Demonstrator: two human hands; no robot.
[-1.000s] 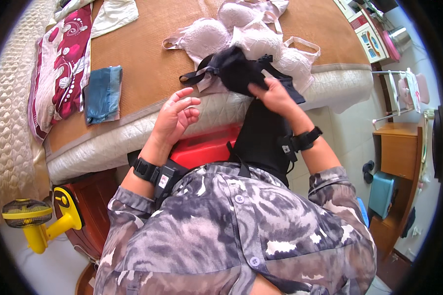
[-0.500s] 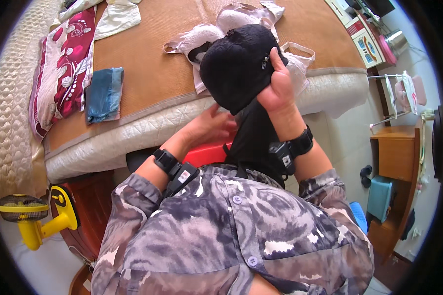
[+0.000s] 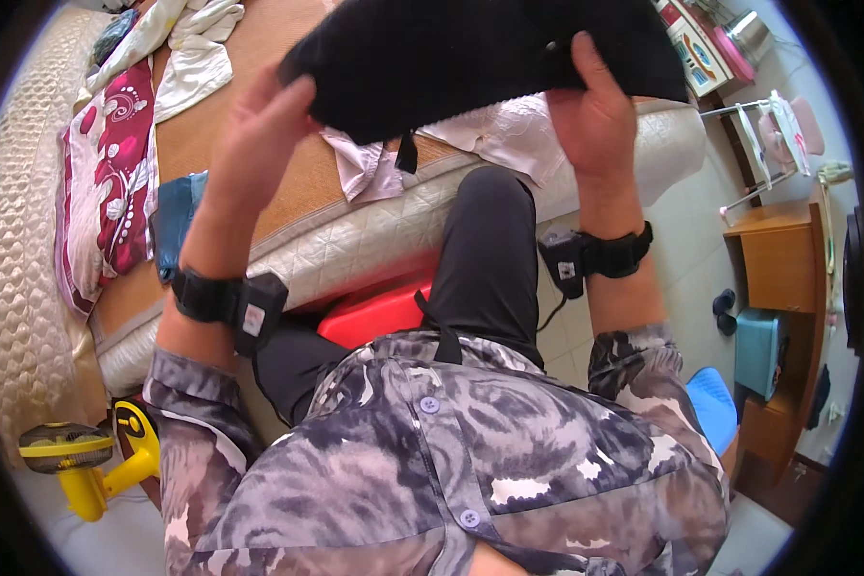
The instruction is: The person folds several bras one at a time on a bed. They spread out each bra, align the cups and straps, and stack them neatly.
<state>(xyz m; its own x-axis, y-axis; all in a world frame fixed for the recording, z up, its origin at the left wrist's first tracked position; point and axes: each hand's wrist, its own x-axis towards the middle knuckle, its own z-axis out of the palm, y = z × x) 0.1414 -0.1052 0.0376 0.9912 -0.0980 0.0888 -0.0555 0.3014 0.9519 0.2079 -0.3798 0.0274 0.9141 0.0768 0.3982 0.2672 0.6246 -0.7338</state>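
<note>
Holding a big black garment (image 3: pixel 470 72) up at 12 o'clock, the two hands are spread well apart, one near each end of it. Its top part goes past the edge of the view. The left hand (image 3: pixel 264 134), between 10 and 11 o'clock, grips the left end, but it is blurry, so I cannot tell how each finger sits. The right hand (image 3: pixel 595 125), between 1 and 2 o'clock, has its thumb pressed flat on the near side, with the other fingers hidden behind the cloth. A short black strap (image 3: pixel 407 154) hangs below the garment.

Under it, on the bed (image 3: pixel 355 226), lie pale pink bras (image 3: pixel 499 139), partly covered from view. At 10 o'clock on the bed is a red and white patterned cloth (image 3: pixel 125 182). A blue folded cloth (image 3: pixel 173 221) is just beside it, partly behind the left arm. A white cloth (image 3: pixel 197 62) lies farther up, between 10 and 11 o'clock.

A yellow fan (image 3: pixel 86 480) is at 8 o'clock. Something red (image 3: pixel 379 312) shows between the legs, near the middle. A light blue box (image 3: pixel 758 350) sits between 3 and 4 o'clock.
</note>
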